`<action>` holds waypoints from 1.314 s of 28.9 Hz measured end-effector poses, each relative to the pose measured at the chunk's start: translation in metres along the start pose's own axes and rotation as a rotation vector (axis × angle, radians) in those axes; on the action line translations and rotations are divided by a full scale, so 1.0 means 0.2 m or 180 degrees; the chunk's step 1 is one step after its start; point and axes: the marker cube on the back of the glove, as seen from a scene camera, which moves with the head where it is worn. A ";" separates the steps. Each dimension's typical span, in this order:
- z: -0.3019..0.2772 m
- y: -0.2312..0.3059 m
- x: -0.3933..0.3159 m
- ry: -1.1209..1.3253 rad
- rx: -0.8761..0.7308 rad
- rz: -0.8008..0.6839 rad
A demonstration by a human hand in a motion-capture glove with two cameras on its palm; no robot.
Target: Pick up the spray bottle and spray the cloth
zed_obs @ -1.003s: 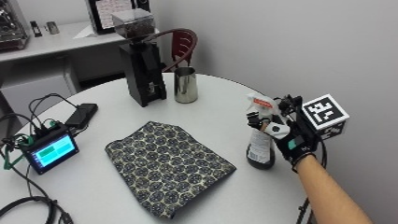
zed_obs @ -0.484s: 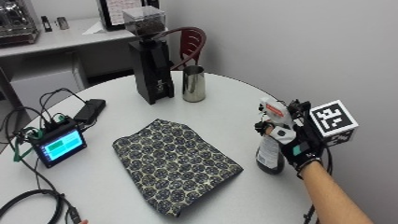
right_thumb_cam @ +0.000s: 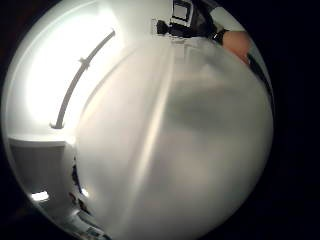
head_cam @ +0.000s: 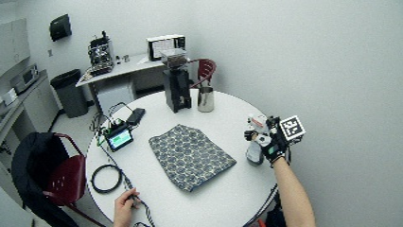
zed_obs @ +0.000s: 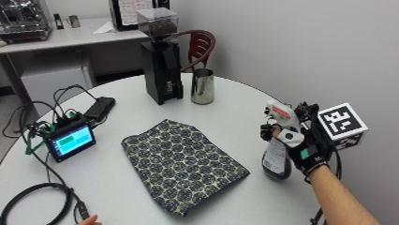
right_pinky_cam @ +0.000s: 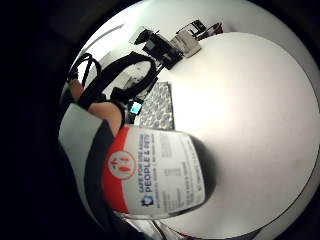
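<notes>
Since a second ago the spray bottle (zed_obs: 276,149) has kept its spot near the right edge of the round worktop (zed_obs: 231,98), though the outside camera itself has shifted; the gloved right hand (zed_obs: 303,146) still has its fingers (zed_obs: 269,132) wrapped around the bottle's neck just under the white-and-orange spray head, clamped on it. In the outside view the bottle's dark base looks to be touching the worktop or just off it; I cannot tell which. The little-finger-side palm view shows the labelled body of the bottle close to the palm, with white worktop beyond it. The patterned cloth (zed_obs: 181,164) lies flat near the middle of the worktop, at about 9 o'clock from the bottle and apart from it. I judge the step in hand to be the grasp and pick-up, with spraying not yet begun. The next move calls for lifting the bottle clear, turning the nozzle toward 9 o'clock so that it faces the cloth, and getting a finger onto the trigger to squeeze. A metal pitcher (zed_obs: 202,86) and a black grinder (zed_obs: 161,61) stand at the far side, at about 11 o'clock from the bottle, out of the way.
</notes>
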 end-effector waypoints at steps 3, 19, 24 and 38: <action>-0.02 0.00 -0.02 0.0039 -0.0015 0.0043; 0.05 -0.17 -0.48 0.1212 -0.0695 -0.0008; 0.06 -0.17 -0.49 0.1523 -0.0887 0.0112; 0.14 0.03 -0.04 0.2044 -0.1815 0.1004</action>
